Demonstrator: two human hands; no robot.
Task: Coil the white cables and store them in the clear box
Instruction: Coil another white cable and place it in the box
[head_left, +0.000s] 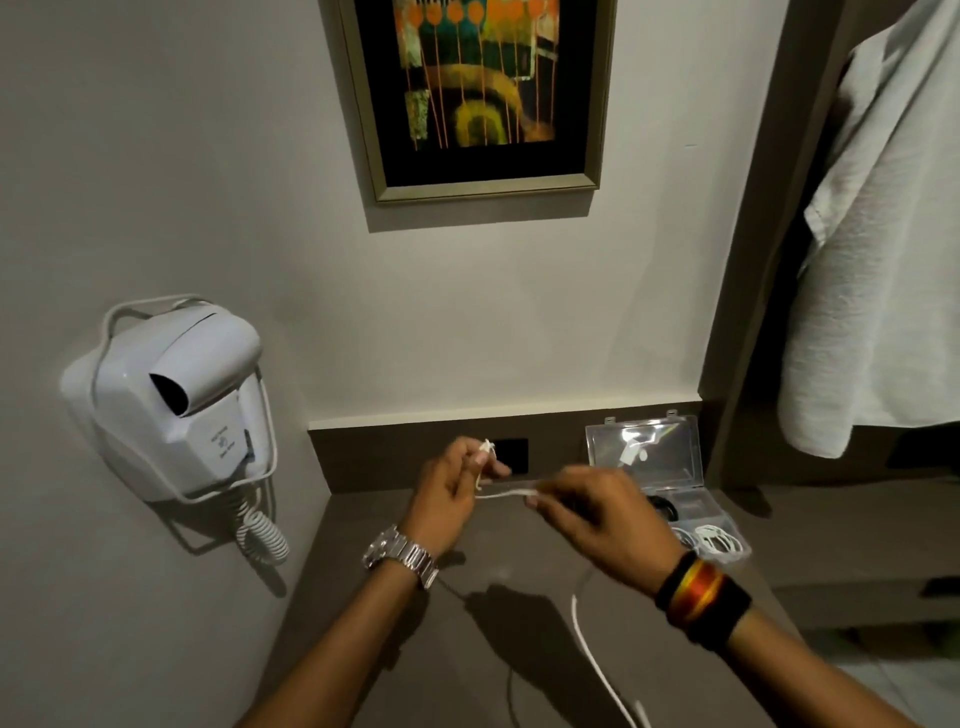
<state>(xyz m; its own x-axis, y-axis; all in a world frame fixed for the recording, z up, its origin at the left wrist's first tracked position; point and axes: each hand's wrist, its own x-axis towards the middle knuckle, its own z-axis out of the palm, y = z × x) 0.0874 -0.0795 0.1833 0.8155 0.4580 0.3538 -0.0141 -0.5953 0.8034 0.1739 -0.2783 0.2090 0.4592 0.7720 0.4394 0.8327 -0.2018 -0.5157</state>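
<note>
A white cable (506, 491) stretches between both hands above the grey counter (363, 597). My left hand (449, 493) pinches one end, with the connector sticking up above its fingers. My right hand (597, 512) grips the cable a short way along. The rest of the cable hangs down from the right hand and trails toward the counter's near edge (592, 649). The clear box (670, 488) stands open at the back right, its lid leaning on the wall. Coiled white cables (714, 540) lie in its front compartment.
A white wall-mounted hair dryer (176, 400) with a curly cord hangs at the left. A framed picture (472, 93) is on the wall above. A black socket plate (511, 454) sits behind the hands. Pale fabric (878, 234) hangs at the right.
</note>
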